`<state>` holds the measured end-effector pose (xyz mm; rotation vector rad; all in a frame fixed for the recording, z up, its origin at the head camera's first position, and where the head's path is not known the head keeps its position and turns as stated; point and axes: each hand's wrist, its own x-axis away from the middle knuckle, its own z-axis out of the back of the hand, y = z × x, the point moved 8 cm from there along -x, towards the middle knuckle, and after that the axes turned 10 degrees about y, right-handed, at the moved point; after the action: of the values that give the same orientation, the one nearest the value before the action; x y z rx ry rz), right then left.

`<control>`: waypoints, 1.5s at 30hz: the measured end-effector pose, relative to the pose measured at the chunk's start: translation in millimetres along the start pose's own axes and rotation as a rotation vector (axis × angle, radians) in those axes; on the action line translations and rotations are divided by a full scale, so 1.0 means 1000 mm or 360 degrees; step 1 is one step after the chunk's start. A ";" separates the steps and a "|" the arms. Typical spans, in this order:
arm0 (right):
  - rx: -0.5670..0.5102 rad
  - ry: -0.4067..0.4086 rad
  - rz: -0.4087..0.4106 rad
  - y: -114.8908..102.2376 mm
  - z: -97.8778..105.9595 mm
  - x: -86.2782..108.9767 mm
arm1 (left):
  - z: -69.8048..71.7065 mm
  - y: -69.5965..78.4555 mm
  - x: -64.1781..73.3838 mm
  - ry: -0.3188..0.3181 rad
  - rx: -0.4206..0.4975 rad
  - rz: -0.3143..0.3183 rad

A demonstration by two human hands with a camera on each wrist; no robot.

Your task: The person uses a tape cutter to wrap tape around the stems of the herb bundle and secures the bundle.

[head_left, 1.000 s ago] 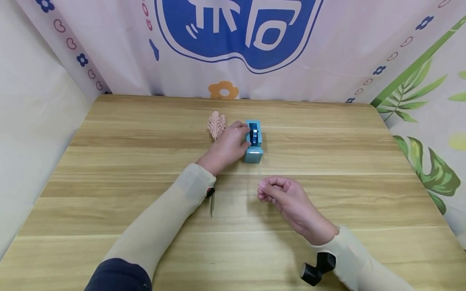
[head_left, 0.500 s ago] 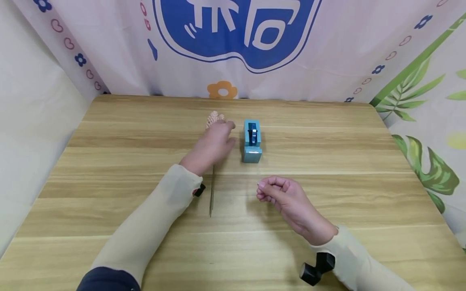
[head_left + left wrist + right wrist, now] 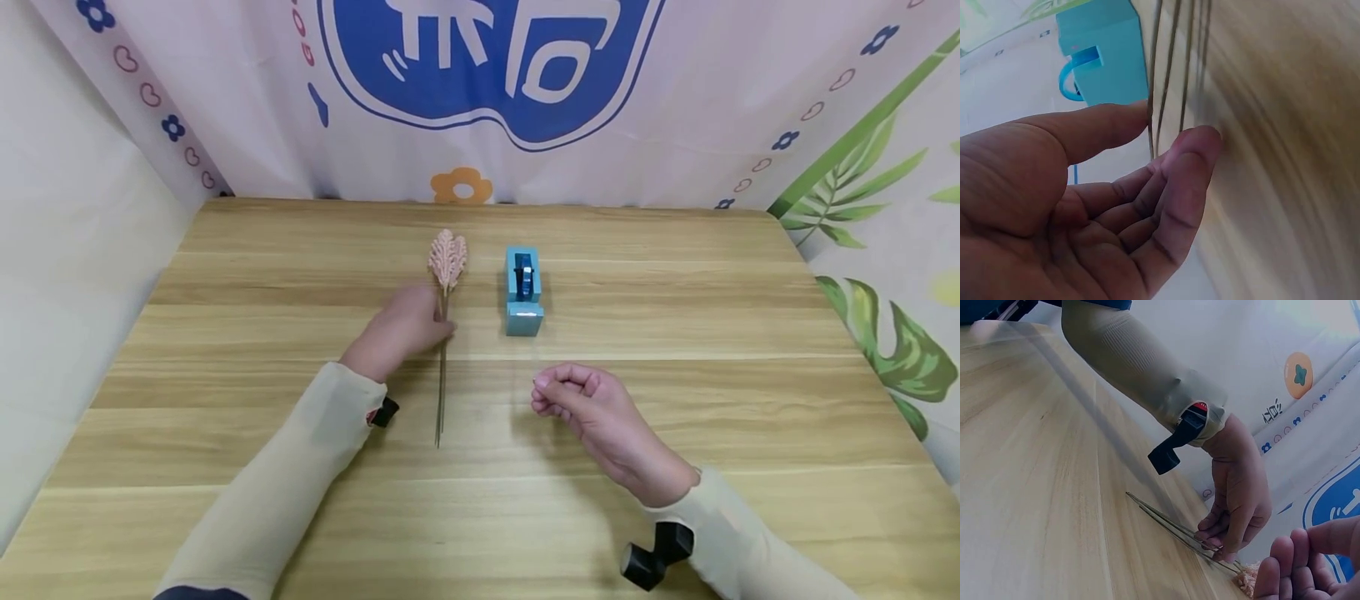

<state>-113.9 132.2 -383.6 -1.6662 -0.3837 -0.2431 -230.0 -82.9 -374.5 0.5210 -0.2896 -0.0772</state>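
Note:
Pink textured flower heads (image 3: 447,260) on long thin stems (image 3: 440,387) lie on the table. My left hand (image 3: 393,329) holds these stems below the heads, with thumb and curled fingers on either side of them in the left wrist view. My right hand (image 3: 592,421) is raised nearer the front, thumb and index finger pinched together. A faint clear strip of tape (image 3: 535,354) runs from the blue tape dispenser (image 3: 523,321) to those fingertips. The dispenser stands just right of the flowers.
The wood-grain table (image 3: 720,300) reaches back to a printed white curtain (image 3: 255,100). A leaf-patterned cloth (image 3: 877,250) hangs at the right. Each wrist carries a black camera mount (image 3: 656,557).
My left hand has let go of the tape dispenser, moved left over the flowers and come down to their stems. My right hand has stayed in place.

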 end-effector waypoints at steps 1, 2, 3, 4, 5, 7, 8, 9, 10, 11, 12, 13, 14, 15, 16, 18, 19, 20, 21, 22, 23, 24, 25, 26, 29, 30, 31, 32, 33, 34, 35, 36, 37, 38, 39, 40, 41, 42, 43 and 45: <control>0.0001 0.0002 -0.0003 0.000 0.000 0.000 | -0.002 -0.001 0.000 -0.0012 0.0015 0.0013; 0.0002 0.0001 -0.0006 0.001 0.000 0.000 | -0.004 -0.002 -0.001 -0.0025 0.0030 0.0025; 0.0003 0.0001 -0.0008 0.001 0.000 0.000 | -0.005 -0.003 -0.001 -0.0033 0.0040 0.0033; 0.0003 0.0001 -0.0008 0.001 -0.001 0.000 | -0.006 -0.004 -0.002 -0.0041 0.0052 0.0044; 0.0003 0.0001 -0.0009 0.002 -0.001 0.000 | -0.007 -0.005 -0.002 -0.0044 0.0063 0.0057; 0.0003 0.0005 -0.0006 0.002 -0.001 0.000 | -0.008 -0.007 -0.002 -0.0055 0.0089 0.0072; 0.0004 0.0006 -0.0004 0.002 -0.001 0.000 | -0.008 -0.007 -0.002 -0.0058 0.0100 0.0073; 0.0005 0.0009 -0.0003 0.002 -0.001 0.000 | -0.008 -0.007 -0.002 -0.0058 0.0112 0.0070; 0.0007 0.0011 -0.0004 0.002 0.000 0.000 | -0.009 -0.006 -0.002 -0.0059 0.0126 0.0071; 0.0009 0.0012 -0.0004 0.002 0.000 0.000 | -0.010 -0.006 -0.002 -0.0061 0.0139 0.0077; 0.0009 0.0014 -0.0004 0.002 0.000 0.000 | -0.010 -0.006 -0.002 -0.0061 0.0148 0.0080; 0.0010 0.0014 -0.0007 0.002 0.000 0.000 | -0.011 -0.005 -0.002 -0.0062 0.0148 0.0085; 0.0010 0.0014 -0.0009 0.002 0.000 0.000 | -0.011 -0.005 -0.003 -0.0063 0.0139 0.0089; 0.0009 0.0015 -0.0012 0.003 0.000 0.000 | -0.012 -0.004 -0.003 -0.0061 0.0134 0.0096; 0.0008 0.0016 -0.0013 0.003 0.000 0.000 | -0.013 -0.005 -0.003 -0.0060 0.0125 0.0109; 0.0003 0.0017 -0.0014 0.003 0.000 0.000 | -0.013 -0.005 -0.006 -0.0053 0.0086 0.0114; 0.0001 0.0017 -0.0015 0.003 0.000 0.000 | -0.014 -0.005 -0.007 -0.0050 0.0069 0.0121; 0.0001 0.0018 -0.0014 0.003 0.000 0.000 | -0.014 -0.005 -0.007 -0.0047 0.0058 0.0123; 0.0002 0.0018 -0.0013 0.003 0.000 0.000 | -0.014 -0.005 -0.008 -0.0042 0.0053 0.0125; 0.0003 0.0018 -0.0012 0.003 0.000 0.000 | -0.014 -0.006 -0.009 -0.0043 0.0046 0.0129; 0.0004 0.0018 -0.0011 0.003 0.000 0.000 | -0.014 -0.007 -0.009 -0.0041 0.0043 0.0137; 0.0006 0.0017 -0.0012 0.003 0.000 0.001 | -0.014 -0.007 -0.009 -0.0043 0.0046 0.0143; 0.0009 0.0017 -0.0012 0.003 0.000 0.001 | -0.015 -0.007 -0.009 -0.0041 0.0053 0.0154; 0.0012 0.0017 -0.0013 0.003 0.001 0.001 | -0.015 -0.008 -0.008 -0.0035 0.0055 0.0158; 0.0023 0.0020 -0.0018 0.003 0.001 0.001 | -0.015 -0.008 -0.007 -0.0023 0.0053 0.0176; 0.0026 0.0022 -0.0020 0.004 0.002 0.001 | -0.015 -0.008 -0.007 -0.0020 0.0053 0.0179; 0.0028 0.0024 -0.0021 0.004 0.002 0.001 | -0.015 -0.008 -0.006 -0.0017 0.0050 0.0186; 0.0030 0.0025 -0.0024 0.004 0.002 0.001 | -0.014 -0.008 -0.006 -0.0016 0.0045 0.0185; 0.0031 0.0025 -0.0026 0.005 0.002 0.001 | -0.014 -0.008 -0.005 -0.0017 0.0046 0.0187; 0.0030 0.0025 -0.0028 0.005 0.002 0.001 | -0.014 -0.008 -0.005 -0.0013 0.0048 0.0184; 0.0029 0.0024 -0.0028 0.005 0.002 0.001 | -0.014 -0.008 -0.005 -0.0011 0.0054 0.0182; 0.0029 0.0023 -0.0028 0.005 0.002 0.001 | -0.014 -0.009 -0.005 -0.0011 0.0058 0.0178; 0.0028 0.0021 -0.0028 0.006 0.002 0.001 | -0.014 -0.009 -0.005 -0.0007 0.0064 0.0173; 0.0028 0.0020 -0.0028 0.006 0.002 0.001 | -0.014 -0.010 -0.005 -0.0004 0.0074 0.0169; 0.0030 0.0019 -0.0027 0.006 0.001 0.000 | -0.014 -0.010 -0.005 -0.0002 0.0087 0.0163; 0.0031 0.0018 -0.0026 0.006 0.001 0.000 | -0.014 -0.011 -0.005 0.0001 0.0100 0.0159; 0.0034 0.0017 -0.0026 0.006 0.001 0.000 | -0.014 -0.012 -0.004 0.0001 0.0116 0.0151; 0.0038 0.0017 -0.0026 0.006 0.001 0.000 | -0.013 -0.012 -0.004 0.0001 0.0132 0.0142; 0.0041 0.0017 -0.0027 0.006 0.001 0.000 | -0.013 -0.013 -0.003 0.0001 0.0151 0.0132; 0.0047 0.0022 -0.0030 0.007 0.001 0.000 | -0.013 -0.013 -0.002 -0.0013 0.0195 0.0108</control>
<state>-111.0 132.8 -389.6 -1.6318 -0.3913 -0.2615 -227.9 -87.6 -392.4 0.6322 -0.3214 0.0044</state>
